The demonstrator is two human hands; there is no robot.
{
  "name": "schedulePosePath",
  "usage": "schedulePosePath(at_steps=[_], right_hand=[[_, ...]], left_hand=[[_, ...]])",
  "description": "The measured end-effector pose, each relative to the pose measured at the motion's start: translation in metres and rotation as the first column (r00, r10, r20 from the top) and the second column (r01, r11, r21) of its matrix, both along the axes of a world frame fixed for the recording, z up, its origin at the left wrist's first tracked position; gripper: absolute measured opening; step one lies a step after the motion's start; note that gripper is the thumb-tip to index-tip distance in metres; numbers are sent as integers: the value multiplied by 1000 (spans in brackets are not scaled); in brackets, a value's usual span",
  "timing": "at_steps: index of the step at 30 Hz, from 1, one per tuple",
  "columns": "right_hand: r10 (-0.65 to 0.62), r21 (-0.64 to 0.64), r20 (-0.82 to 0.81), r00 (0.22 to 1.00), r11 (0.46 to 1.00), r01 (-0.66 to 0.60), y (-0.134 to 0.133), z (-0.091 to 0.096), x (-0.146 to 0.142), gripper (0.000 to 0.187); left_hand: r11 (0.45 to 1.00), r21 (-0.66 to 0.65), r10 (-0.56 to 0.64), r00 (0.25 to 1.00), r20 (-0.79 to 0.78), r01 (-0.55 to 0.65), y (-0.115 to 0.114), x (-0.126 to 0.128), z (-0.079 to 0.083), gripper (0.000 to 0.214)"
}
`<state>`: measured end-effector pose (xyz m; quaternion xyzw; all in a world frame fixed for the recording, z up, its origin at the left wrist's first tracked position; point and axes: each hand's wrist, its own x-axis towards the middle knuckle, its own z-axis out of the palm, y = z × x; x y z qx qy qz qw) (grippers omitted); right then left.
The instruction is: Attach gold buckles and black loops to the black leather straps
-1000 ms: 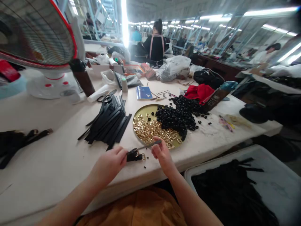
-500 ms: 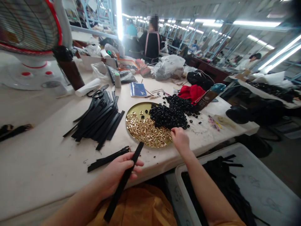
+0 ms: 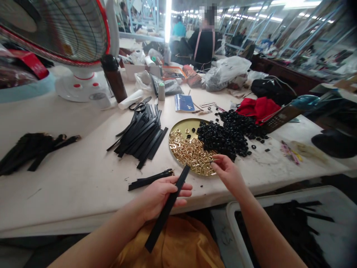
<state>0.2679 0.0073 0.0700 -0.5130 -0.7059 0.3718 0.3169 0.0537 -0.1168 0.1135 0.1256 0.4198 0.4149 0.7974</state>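
- Workshop hall, head view: strip lights, pale blue frames, a co-worker [image 3: 205, 46] beyond the desk [image 3: 83, 178].
- Desk: pale top, front edge close before mustard cloth [image 3: 189, 242] at the lap; fan [image 3: 80, 87], white and red, at far left.
- Bin [image 3: 338, 214], pale, below the edge at right; dark strips inside.
- Tray [image 3: 193, 123], round, gold-coloured, near the front edge; gold buckles [image 3: 189, 150] left and front, black loops [image 3: 223, 137] heaped right, spilling over the rim.
- Strip bundle [image 3: 142, 134], black, left of the tray; pale gap between.
- Open room: wide desk surface between bundle and dark pile [image 3: 28, 150] at left.
- Left hand [image 3: 161, 193]: palm up, fingers part-spread, thumb pressing one black strip [image 3: 164, 216] slantwise; upper end at the tray's near rim.
- Right hand [image 3: 230, 173]: over the tray's right front rim, fingertips nearly meeting; cannot tell whether anything is held.
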Motion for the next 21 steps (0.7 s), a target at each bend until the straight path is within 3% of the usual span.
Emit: schedulePosePath(at_steps=[2, 5, 8, 11, 16, 21], right_hand=[[67, -211, -257, 964, 970, -124, -25, 1, -18, 34], [-11, -418, -468, 884, 884, -211, -48, -4, -38, 29], [-138, -528, -586, 798, 813, -247, -54, -10, -49, 27], [-232, -594, -645, 728, 751, -288, -56, -10, -54, 26], [-358, -670, -667, 653, 671, -317, -67, -7, -59, 28], [-414, -693, -642, 646, 674, -256, -72, -15, -59, 27]], left_hand=[[1000, 2, -17, 999, 31, 17, 1, 0, 0, 35], [999, -4, -40, 999, 20, 40, 0, 0, 0, 33], [998, 13, -63, 997, -49, 64, -2, -2, -4, 29], [990, 117, -47, 965, -259, 80, -4, -6, -11, 33], [925, 287, 8, 741, -672, 250, -1, -9, -17, 35], [828, 369, 131, 495, -859, 422, -3, -10, -29, 36]])
